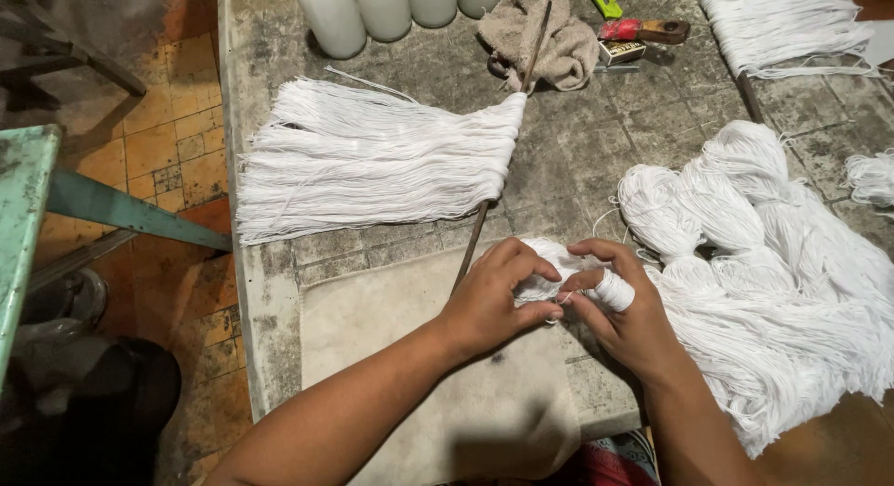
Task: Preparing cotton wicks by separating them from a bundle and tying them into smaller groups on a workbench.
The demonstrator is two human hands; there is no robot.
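Observation:
My left hand (494,300) and my right hand (626,320) meet over a small bundle of white string (559,263), both gripping it at the near edge of the stone table (596,151). White string is wound round my right index finger. A thin metal rod (475,235) runs from my left hand toward the back, with a wide fan of white strings (372,155) hanging off its left side. A big pile of white string hanks (764,263) lies just right of my right hand.
Several white candles (382,6) stand at the back. Next to them lie a beige rag (559,39), a red-handled tool (643,30) and a small box (622,50). More strings (782,25) lie back right. A beige cloth (419,374) covers the near edge. A teal frame (28,216) stands left.

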